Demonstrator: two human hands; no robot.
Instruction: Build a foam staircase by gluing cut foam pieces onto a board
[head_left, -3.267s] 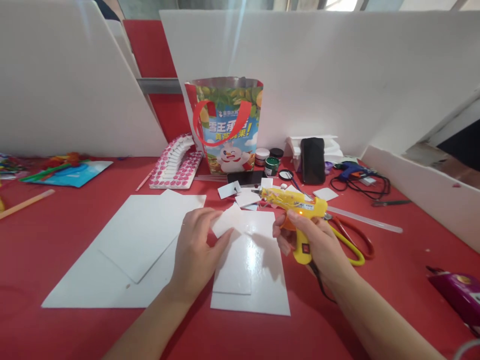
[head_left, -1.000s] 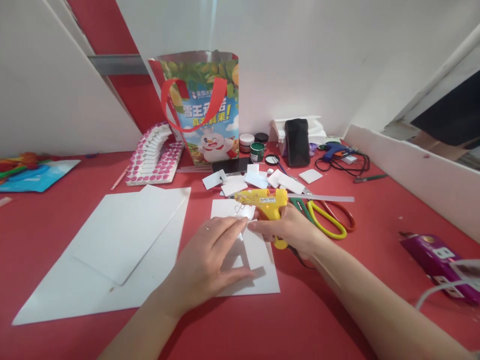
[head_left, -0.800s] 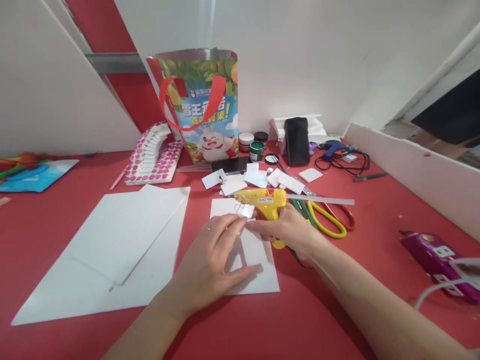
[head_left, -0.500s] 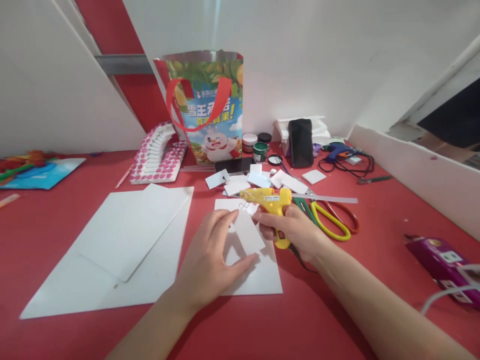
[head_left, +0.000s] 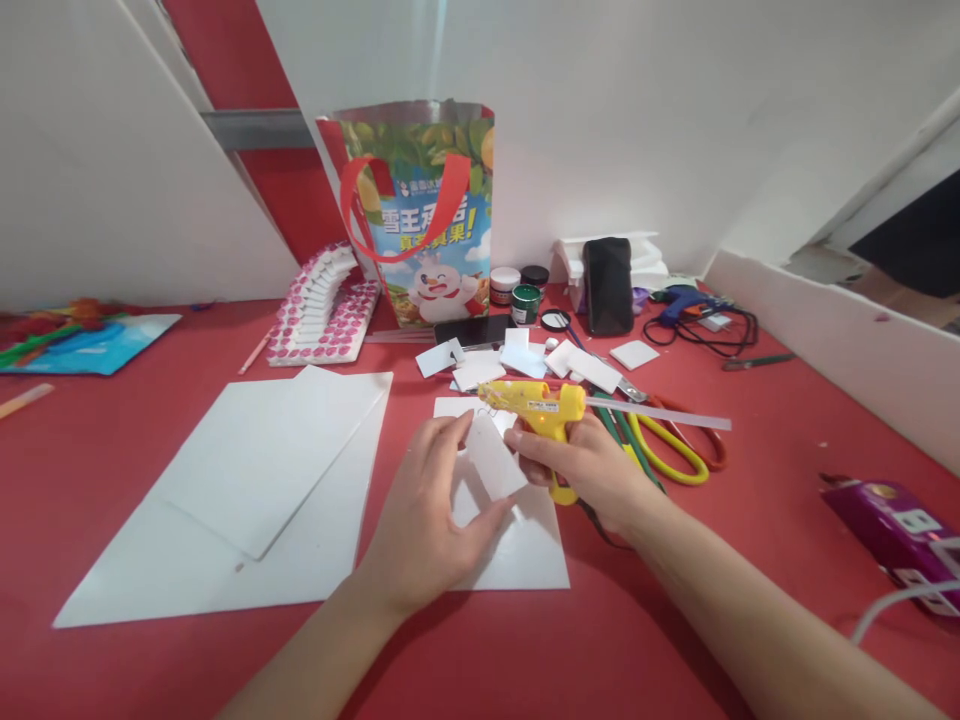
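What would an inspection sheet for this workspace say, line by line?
Surface: red tabletop; large white sheets at left.
Job's things: small white card over a white board; yellow glue gun with glue stick.
Clutter: loose white pieces, jars, black phone, carrier bag.
Hands: left hand holds the card; right hand grips the glue gun.
Cables: cord below glue gun; black cable, right rear; white cable, right edge.
Surroundings: white panels behind; low white wall at right.

Single head-worn view — faces forward and down across red tabletop (head_left: pixel 780 450); left hand (head_left: pixel 427 500) and right hand (head_left: pixel 581 455) close, mid-frame — white panel (head_left: pixel 637 120) farther off, across top.
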